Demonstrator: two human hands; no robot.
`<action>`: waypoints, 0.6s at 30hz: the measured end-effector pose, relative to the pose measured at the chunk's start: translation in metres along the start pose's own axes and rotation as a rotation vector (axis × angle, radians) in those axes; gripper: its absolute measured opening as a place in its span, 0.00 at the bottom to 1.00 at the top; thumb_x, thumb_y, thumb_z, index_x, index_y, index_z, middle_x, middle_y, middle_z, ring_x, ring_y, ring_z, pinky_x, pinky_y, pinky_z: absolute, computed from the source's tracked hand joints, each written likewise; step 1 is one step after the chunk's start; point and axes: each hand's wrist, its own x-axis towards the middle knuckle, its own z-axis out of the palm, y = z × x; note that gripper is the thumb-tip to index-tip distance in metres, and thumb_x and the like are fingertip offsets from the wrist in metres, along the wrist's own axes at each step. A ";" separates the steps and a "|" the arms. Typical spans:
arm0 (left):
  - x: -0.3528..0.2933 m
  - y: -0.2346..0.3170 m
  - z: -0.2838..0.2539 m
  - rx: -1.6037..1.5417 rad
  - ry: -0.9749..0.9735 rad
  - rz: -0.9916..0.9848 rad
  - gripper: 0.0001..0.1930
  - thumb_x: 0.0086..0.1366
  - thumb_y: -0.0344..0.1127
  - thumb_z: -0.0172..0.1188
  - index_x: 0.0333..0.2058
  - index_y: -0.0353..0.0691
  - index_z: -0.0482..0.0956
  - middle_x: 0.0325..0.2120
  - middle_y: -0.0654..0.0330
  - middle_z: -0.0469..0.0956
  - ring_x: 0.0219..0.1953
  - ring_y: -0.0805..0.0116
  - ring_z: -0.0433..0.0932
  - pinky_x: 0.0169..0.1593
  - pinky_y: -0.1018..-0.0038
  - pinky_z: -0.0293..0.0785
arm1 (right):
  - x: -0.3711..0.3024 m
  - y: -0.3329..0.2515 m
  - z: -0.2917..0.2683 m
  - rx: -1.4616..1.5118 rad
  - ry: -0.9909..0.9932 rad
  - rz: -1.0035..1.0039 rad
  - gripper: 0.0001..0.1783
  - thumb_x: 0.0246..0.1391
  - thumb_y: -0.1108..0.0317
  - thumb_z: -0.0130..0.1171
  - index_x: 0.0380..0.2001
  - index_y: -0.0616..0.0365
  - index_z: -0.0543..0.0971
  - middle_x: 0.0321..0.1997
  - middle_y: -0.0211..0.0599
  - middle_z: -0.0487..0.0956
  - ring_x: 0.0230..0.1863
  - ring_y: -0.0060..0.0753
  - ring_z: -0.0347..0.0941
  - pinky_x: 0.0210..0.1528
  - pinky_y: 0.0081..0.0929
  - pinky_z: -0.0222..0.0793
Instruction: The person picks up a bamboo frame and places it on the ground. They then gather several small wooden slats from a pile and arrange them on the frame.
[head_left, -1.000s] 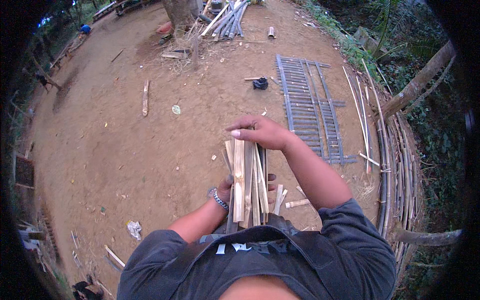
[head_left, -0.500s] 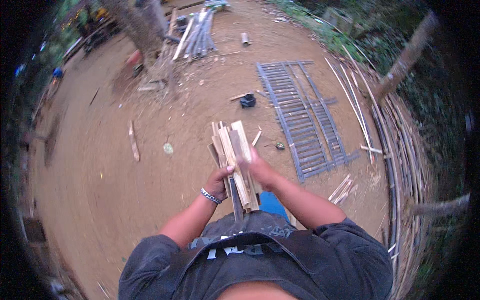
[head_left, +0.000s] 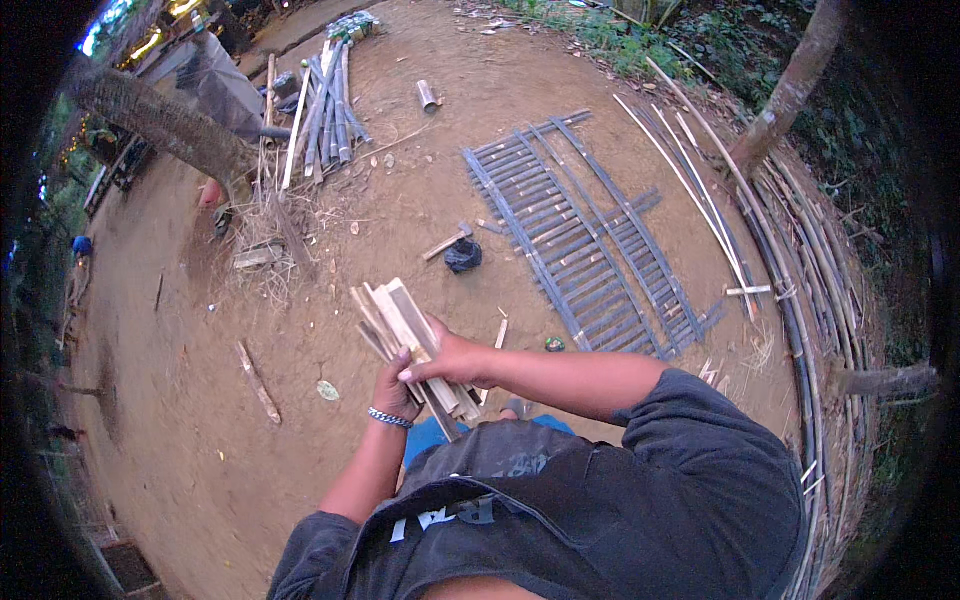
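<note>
A bundle of split bamboo slats (head_left: 405,318), pale inside and some dark-edged, is held tilted in front of my body. My left hand (head_left: 397,385), with a chain bracelet at its wrist, grips the bundle from the left with the thumb across it. Around the right side of the same slats my right hand (head_left: 455,358) is wrapped, its thumb lying over the front near the left thumb. The fingers behind the bundle are mostly hidden. Ahead on the dirt lie a hammer (head_left: 447,241) and a black plastic bag (head_left: 463,256).
A slatted bamboo frame (head_left: 570,235) lies on the ground to the right. Long bamboo poles (head_left: 800,300) line the right edge by a tree trunk (head_left: 790,90). Split dark bamboo pieces (head_left: 328,105) are piled far left, near a leaning tree (head_left: 165,120). A wood stick (head_left: 259,382) lies left.
The bundle has swung left and tilted more. My right hand, blurred beside the slats before, now wraps them close to the left hand. The whole view has turned.
</note>
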 end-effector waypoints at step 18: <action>0.336 0.309 -0.018 0.078 -0.059 0.018 0.23 0.66 0.39 0.54 0.57 0.35 0.67 0.48 0.51 0.77 0.47 0.56 0.79 0.52 0.57 0.76 | 0.425 -0.116 -0.106 -0.042 0.057 -0.149 0.70 0.28 0.55 0.80 0.68 0.64 0.44 0.65 0.55 0.64 0.66 0.47 0.61 0.67 0.36 0.56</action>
